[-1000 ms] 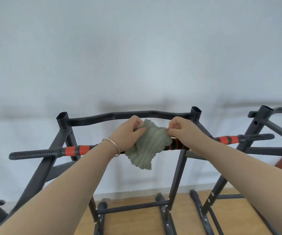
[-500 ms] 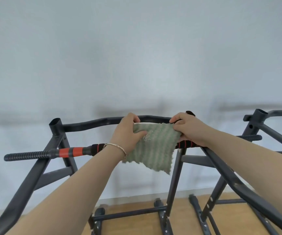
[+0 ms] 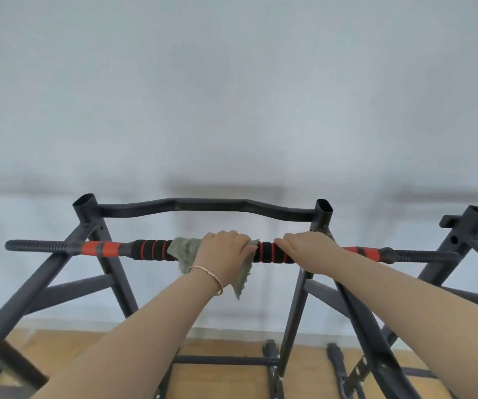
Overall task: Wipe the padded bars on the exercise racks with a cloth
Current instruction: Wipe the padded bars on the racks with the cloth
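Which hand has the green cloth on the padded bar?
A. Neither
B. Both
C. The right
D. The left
D: the left hand holds the cloth wrapped over the bar, while the right hand grips bare padding beside it, clear of the cloth.

A black foam padded bar ringed with thin red stripes, with red and grey bands further out. A pale green ribbed cloth drapes it. Dark grey rack frame, pale grey wall, light wooden floor, gold-toned bracelet.
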`<state>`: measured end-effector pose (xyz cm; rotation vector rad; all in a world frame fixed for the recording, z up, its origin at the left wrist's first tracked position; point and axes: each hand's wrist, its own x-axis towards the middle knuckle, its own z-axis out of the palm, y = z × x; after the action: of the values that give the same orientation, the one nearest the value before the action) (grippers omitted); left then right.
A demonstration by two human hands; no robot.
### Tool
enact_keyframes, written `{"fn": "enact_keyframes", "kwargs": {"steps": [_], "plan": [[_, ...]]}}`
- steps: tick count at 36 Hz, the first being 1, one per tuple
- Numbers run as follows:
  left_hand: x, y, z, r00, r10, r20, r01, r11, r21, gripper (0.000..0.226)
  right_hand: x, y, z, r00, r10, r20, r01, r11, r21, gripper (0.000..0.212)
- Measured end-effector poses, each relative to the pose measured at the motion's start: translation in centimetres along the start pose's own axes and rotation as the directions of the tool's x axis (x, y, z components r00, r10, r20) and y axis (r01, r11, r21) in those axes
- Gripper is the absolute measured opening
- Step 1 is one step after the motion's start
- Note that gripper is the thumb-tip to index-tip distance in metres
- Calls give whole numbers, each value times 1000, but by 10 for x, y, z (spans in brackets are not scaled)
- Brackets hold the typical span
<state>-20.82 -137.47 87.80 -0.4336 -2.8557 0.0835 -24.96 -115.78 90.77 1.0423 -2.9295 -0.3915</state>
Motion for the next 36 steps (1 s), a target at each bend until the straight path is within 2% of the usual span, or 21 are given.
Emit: {"fn": "enact_keyframes", "kwargs": {"steps": [3, 6, 8, 9, 11, 12, 14, 18, 20, 24, 26, 28, 30, 32, 33, 36], "plan": [[3, 5, -7, 980, -190, -50, 163, 930, -330, 30, 1, 1, 7, 997, 13, -75, -12, 1000, 13, 41], [5, 6, -6, 938, -324, -121, 221, 832, -509, 26, -4, -5, 13, 984, 69, -161, -73, 997, -15, 23], [6, 6, -8, 914, -386, -129, 249, 781, -574, 24, -5, -7, 16, 962, 187, -200, -167, 979, 113, 37], [6, 6, -10, 928, -356, -115, 246, 812, -529, 26, -4, -7, 15, 963, 212, -168, -186, 969, 160, 41], [4, 5, -10, 981, -192, -37, 174, 942, -286, 31, 1, 0, 5, 977, 214, -11, -203, 940, 274, 45], [2, 4, -10, 993, -120, -8, 117, 976, -183, 34, 4, 6, -2, 978, 192, 81, -208, 919, 335, 46], [1, 0, -10, 998, -49, 36, 52, 995, -86, 36, 9, 15, -15, 971, 134, 198, -203, 897, 392, 49], [6, -4, -14, 993, -20, 119, 24, 999, -32, 29, 15, 22, -12, 950, 84, 302, -225, 854, 469, 67], [9, -4, -16, 987, -36, 159, 45, 998, -52, 27, 14, 18, -4, 962, 97, 255, -207, 868, 451, 72], [14, -2, -18, 981, -70, 178, 76, 997, -28, 38, 5, 9, 6, 988, 154, -28, -146, 971, 189, 65], [15, -1, -18, 984, -48, 174, 50, 999, -4, 33, -4, 4, 11, 979, 160, -127, -143, 981, 133, 60], [17, 0, -21, 972, -40, 232, 29, 998, 50, 28, -13, 0, 18, 967, 142, -210, -123, 987, 101, 53], [21, -1, -21, 949, -128, 289, 113, 991, 70, 48, -21, -2, 24, 960, 101, -262, -85, 994, 71, 48], [21, 3, -19, 937, -219, 270, 213, 976, 54, 58, -28, -3, 25, 959, 76, -274, -64, 997, 54, 45], [18, 7, -17, 948, -222, 228, 209, 974, 83, 56, -31, -3, 23, 965, 72, -252, -56, 996, 71, 44], [6, 13, -11, 985, -144, 90, 128, 977, 170, 39, -30, 2, 5, 997, 75, -20, -68, 973, 220, 45]]}}
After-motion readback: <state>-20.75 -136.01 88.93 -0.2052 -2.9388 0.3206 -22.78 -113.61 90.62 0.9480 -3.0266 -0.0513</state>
